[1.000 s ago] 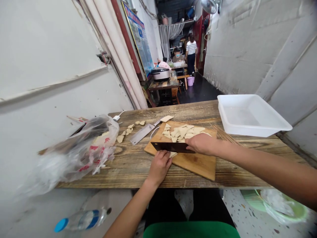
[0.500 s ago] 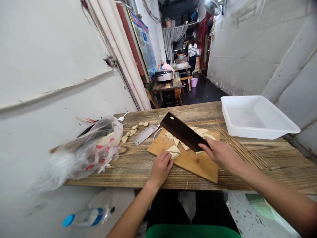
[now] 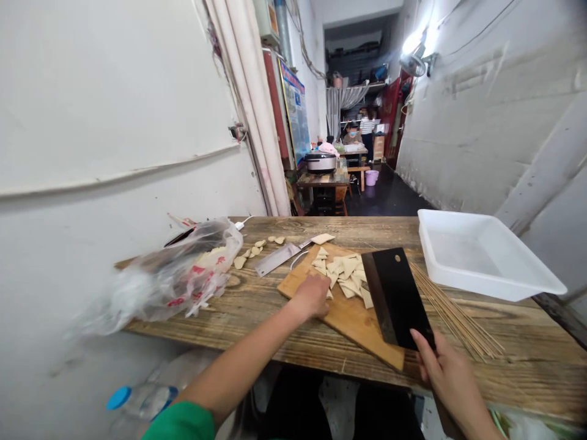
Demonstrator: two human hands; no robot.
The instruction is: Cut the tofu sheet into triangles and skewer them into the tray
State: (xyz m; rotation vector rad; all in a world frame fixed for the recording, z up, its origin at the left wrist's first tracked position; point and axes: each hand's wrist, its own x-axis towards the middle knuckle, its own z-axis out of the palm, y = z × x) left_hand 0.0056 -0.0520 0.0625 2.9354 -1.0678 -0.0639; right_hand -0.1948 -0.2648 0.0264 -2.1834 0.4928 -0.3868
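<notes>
My right hand (image 3: 443, 366) grips a dark cleaver (image 3: 397, 299), its broad blade tilted over the right side of the wooden cutting board (image 3: 362, 339). Pale, flat, mostly triangular cut pieces (image 3: 348, 272) lie in a loose heap on the board, left of the blade. At the left edge of that heap is my left hand (image 3: 314, 296), fingers bent and drawn together; what they hold, if anything, is hidden. A single pale piece (image 3: 323, 238) lies just beyond the board, by the handle of a second cleaver (image 3: 277, 258).
Thin wooden skewers (image 3: 458, 311) lie right of the board, in front of a white plastic tub (image 3: 490, 278). Left are small pale slices (image 3: 250, 252) and a clear plastic bag (image 3: 183, 281). A water bottle (image 3: 142, 400) is below the table. Two people are at the far end.
The cleaver has swung right and toward me, off the middle of the board. The pale pieces now sit closer together in a heap. My left hand has shifted slightly right; the camera view has tilted up.
</notes>
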